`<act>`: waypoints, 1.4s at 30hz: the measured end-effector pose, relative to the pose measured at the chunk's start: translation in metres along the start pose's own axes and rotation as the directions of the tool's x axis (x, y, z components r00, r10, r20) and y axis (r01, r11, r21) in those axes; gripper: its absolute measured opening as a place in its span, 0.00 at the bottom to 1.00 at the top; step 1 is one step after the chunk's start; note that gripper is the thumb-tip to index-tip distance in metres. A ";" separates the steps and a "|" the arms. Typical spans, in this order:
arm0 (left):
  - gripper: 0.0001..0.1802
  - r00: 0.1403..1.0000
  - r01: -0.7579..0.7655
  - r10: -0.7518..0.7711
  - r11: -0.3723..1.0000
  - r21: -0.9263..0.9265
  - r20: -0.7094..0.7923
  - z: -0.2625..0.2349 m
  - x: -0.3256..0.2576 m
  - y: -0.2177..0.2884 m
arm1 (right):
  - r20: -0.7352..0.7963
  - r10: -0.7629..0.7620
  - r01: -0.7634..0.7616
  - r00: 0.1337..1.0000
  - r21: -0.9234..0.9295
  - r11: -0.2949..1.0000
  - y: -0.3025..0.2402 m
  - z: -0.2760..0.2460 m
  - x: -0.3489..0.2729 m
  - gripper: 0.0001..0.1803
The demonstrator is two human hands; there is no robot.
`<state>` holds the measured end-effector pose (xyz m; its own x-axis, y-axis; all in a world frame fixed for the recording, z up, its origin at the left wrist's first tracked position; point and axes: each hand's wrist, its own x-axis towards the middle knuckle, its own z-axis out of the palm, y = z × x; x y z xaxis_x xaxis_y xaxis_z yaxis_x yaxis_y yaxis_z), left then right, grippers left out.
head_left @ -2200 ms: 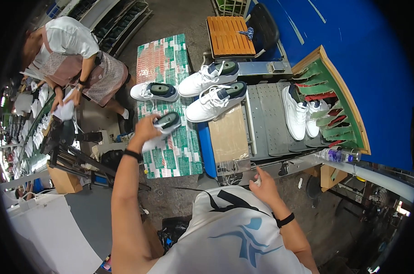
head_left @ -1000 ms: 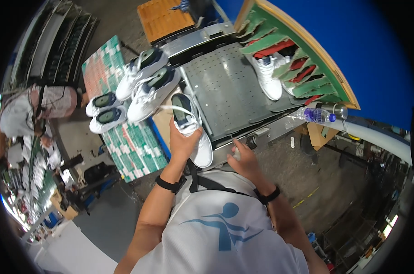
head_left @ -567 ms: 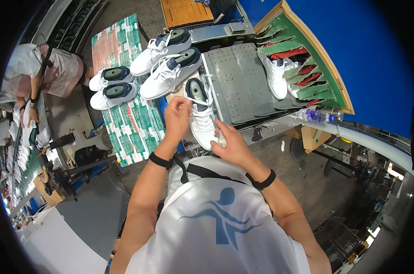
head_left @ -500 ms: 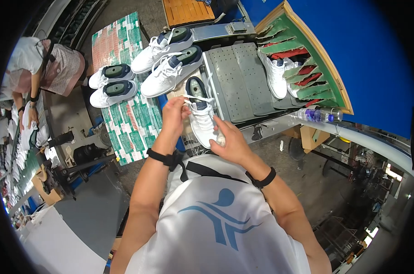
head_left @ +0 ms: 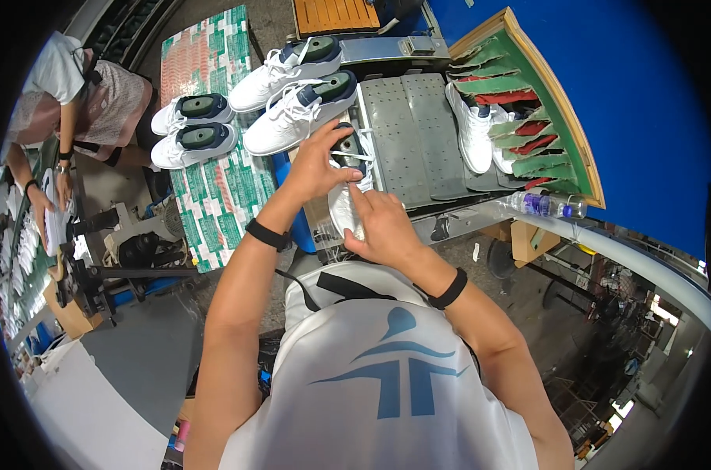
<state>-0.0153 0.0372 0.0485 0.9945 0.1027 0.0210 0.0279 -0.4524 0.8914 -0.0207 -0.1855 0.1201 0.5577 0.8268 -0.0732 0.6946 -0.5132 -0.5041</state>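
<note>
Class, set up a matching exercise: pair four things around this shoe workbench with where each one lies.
Things:
1. white shoe
2. plastic bottle
3. wooden pallet
4. grey perforated plate

Places:
A. at the top edge, beyond the bench
B. held in both hands
C. lying by the green rack's near end
D. between the hands and the green rack

Pairs: 1-B, 2-C, 3-A, 4-D
</note>
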 end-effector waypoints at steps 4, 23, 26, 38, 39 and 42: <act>0.49 0.998 0.046 -0.044 0.997 -0.056 0.036 -0.001 0.004 -0.002 | -0.027 -0.054 0.052 0.998 -0.059 0.997 0.005 0.003 0.006 0.45; 0.48 0.987 0.134 -0.128 0.989 -0.065 0.097 -0.001 0.005 0.010 | 0.014 0.278 -0.258 0.960 0.421 0.870 0.025 -0.037 -0.015 0.39; 0.45 0.994 0.113 -0.112 0.994 0.011 -0.016 0.008 0.005 0.012 | -0.032 0.202 -0.179 0.979 0.343 0.922 0.042 -0.022 -0.008 0.39; 0.45 0.995 0.101 -0.101 0.995 -0.006 -0.008 0.010 0.003 0.014 | -0.102 0.088 -0.071 0.991 0.153 0.986 0.041 -0.019 -0.023 0.39; 0.45 0.996 0.090 -0.090 0.996 0.009 -0.016 0.010 0.003 0.013 | -0.103 0.088 -0.071 0.991 0.154 0.985 0.041 -0.020 -0.026 0.39; 0.44 0.995 0.095 -0.096 0.995 -0.012 -0.016 0.011 0.005 0.009 | 0.014 0.100 -0.101 0.995 0.114 0.988 0.032 -0.030 -0.048 0.40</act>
<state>-0.0094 0.0235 0.0519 0.9856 0.1592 -0.0572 0.1214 -0.4301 0.8946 -0.0118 -0.2490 0.1336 0.6176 0.7748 -0.1353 0.5785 -0.5641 -0.5892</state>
